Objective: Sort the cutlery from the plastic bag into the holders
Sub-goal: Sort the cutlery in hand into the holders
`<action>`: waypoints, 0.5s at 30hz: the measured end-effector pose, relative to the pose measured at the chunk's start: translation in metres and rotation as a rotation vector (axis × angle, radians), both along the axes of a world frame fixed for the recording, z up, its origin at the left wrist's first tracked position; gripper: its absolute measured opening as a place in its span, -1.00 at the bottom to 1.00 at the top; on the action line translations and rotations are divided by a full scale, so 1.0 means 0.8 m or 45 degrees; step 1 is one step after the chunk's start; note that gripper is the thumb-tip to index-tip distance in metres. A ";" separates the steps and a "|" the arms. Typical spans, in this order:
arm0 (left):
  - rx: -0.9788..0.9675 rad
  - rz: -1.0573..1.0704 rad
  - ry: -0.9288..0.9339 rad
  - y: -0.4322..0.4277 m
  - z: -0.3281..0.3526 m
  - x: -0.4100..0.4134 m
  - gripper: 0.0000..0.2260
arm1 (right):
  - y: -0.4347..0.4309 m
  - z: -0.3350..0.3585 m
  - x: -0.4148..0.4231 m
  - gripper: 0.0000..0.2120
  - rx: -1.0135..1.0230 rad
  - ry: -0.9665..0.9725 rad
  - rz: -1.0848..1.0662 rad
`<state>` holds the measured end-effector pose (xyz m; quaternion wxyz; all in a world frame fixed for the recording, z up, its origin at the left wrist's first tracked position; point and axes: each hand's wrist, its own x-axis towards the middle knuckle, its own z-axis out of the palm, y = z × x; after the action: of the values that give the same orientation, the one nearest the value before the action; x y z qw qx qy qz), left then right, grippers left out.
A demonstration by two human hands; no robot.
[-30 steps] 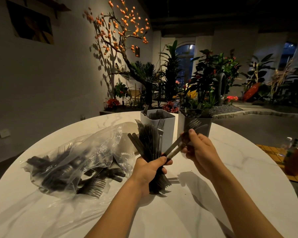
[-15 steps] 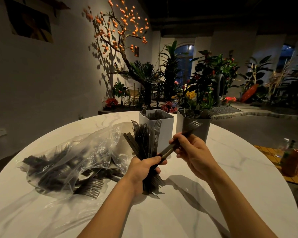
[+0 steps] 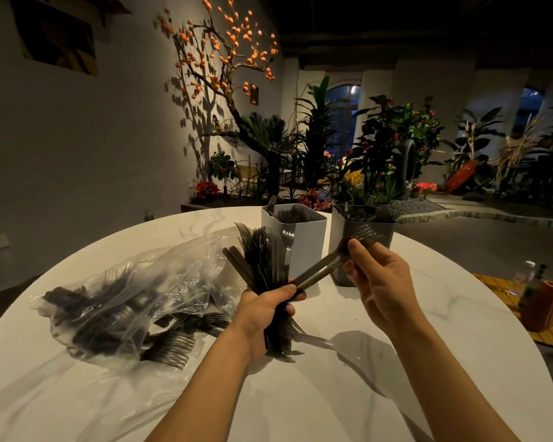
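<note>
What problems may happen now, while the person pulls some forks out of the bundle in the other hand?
1. The left hand grips a thick, fanned bundle of cutlery; pulling the forks with the right hand may drag neighbouring pieces loose onto the table.
2. The fork heads sit just in front of the grey holder, so a quick lift might knock it.
3. In the dim light, a piece could go into the wrong holder, white or grey.

Plastic bag [image 3: 122, 301] on table [image 3: 348, 393], left side. Two holders [image 3: 296, 237] side by side at far edge; cutlery in both.
</note>
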<state>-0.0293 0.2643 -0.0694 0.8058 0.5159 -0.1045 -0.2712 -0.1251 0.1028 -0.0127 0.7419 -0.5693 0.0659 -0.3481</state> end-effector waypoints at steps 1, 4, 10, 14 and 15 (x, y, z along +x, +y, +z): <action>-0.002 0.001 0.004 0.000 0.000 0.000 -0.84 | -0.001 0.000 0.001 -0.89 0.026 -0.006 -0.018; 0.006 -0.006 0.001 0.000 0.000 0.000 -0.83 | -0.001 0.000 0.002 -0.90 0.052 -0.014 -0.048; 0.006 -0.007 0.011 0.002 0.000 0.002 -0.84 | 0.010 -0.007 0.005 -0.78 -0.094 0.061 0.222; 0.018 -0.004 0.038 0.001 0.000 0.006 -0.84 | 0.020 -0.010 0.011 -0.82 -0.205 0.127 0.208; 0.015 0.000 0.044 0.001 0.000 0.006 -0.84 | 0.021 -0.010 0.012 -0.81 -0.232 0.142 0.182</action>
<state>-0.0242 0.2649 -0.0693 0.8044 0.5160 -0.0888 -0.2807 -0.1151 0.1192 -0.0210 0.7053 -0.6559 0.0344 -0.2667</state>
